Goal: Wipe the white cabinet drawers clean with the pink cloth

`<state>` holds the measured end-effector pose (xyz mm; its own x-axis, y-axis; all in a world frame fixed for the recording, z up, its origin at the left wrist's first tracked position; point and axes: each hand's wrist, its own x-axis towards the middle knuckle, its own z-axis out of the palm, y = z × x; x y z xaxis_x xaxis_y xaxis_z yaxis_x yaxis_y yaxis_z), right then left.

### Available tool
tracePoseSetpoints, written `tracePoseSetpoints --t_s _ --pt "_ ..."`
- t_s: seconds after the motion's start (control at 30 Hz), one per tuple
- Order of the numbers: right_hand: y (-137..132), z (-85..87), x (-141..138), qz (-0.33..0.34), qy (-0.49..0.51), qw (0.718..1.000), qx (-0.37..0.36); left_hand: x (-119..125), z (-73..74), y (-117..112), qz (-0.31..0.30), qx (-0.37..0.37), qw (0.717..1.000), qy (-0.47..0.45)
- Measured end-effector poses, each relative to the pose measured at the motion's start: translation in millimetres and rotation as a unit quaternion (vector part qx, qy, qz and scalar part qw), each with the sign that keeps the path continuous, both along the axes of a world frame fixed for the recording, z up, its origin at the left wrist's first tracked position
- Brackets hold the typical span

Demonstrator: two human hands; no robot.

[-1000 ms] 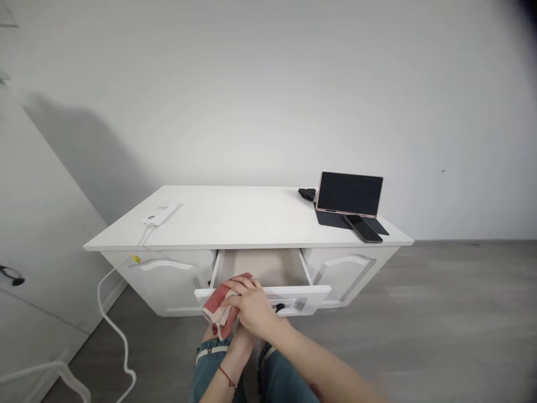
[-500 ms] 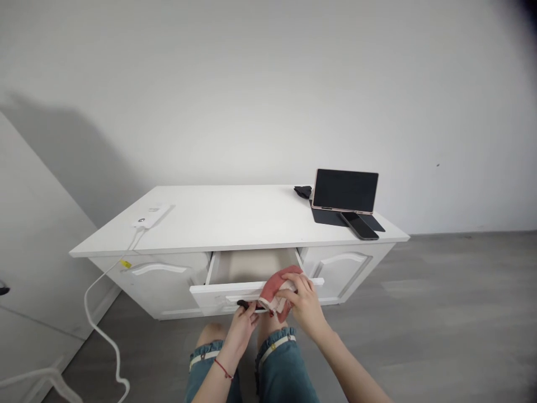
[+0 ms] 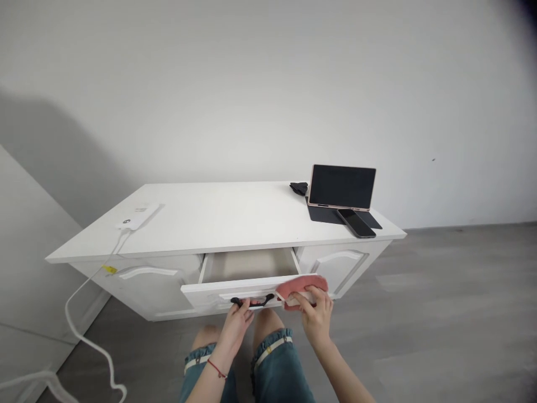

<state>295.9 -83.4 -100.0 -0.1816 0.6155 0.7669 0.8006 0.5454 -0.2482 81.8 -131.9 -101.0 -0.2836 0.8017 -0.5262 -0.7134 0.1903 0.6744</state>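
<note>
A white drawer (image 3: 201, 291) stands pulled out from the middle of a white cabinet (image 3: 138, 288); its visible inside is bare. My left hand (image 3: 239, 322) is closed on the black drawer handle (image 3: 264, 301), with its fingers hooked round the handle's left part. In my right hand (image 3: 316, 316) is a folded red and white cloth (image 3: 302, 284), pressed against the right end of the drawer front and lapping over its top edge. My right fingers are bent over the cloth.
A tablet (image 3: 343, 187) stands on its dark cover at the cabinet top's right, with a phone (image 3: 356, 223) in front and a small black item (image 3: 299, 188) behind. A white power strip (image 3: 138, 216) lies at the left, its cable (image 3: 90, 341) hanging down. My knees are under the drawer.
My right hand has moved the cloth rightward along the drawer front, uncovering more of the black handle. My left hand keeps its place at the handle. The view has shifted slightly.
</note>
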Motion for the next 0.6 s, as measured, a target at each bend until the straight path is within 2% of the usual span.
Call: tracePoseSetpoints --t_s 0.07,0.17,0.27,0.4,0.47,0.53,0.6 --pt "-2 -15.4 -5 -0.017 0.027 0.999 -0.022 0 -0.9 0 0.004 0.014 1.000 -0.001" --pt "-7 -35.3 -17 -0.031 0.098 0.989 -0.108 2 -2.2 -1 0.016 0.014 1.000 -0.006" --pt "-16 -47.9 -35 -0.047 0.189 0.961 -0.196 4 -2.7 -1 0.022 0.019 1.000 -0.007" --pt "-25 -57.8 -63 -0.052 0.288 0.914 -0.280 7 -0.6 -1 0.030 0.030 0.999 -0.028" --pt "-25 -63.3 -78 -0.050 0.325 0.886 -0.328 7 1.0 -1 0.043 0.018 0.998 -0.044" --pt "-22 -69.4 -92 -0.048 0.370 0.845 -0.384 7 1.6 -2 0.050 0.008 0.997 -0.059" --pt "-20 -74.6 -106 -0.052 0.467 0.773 -0.427 6 0.7 -6 0.059 0.005 0.995 -0.074"
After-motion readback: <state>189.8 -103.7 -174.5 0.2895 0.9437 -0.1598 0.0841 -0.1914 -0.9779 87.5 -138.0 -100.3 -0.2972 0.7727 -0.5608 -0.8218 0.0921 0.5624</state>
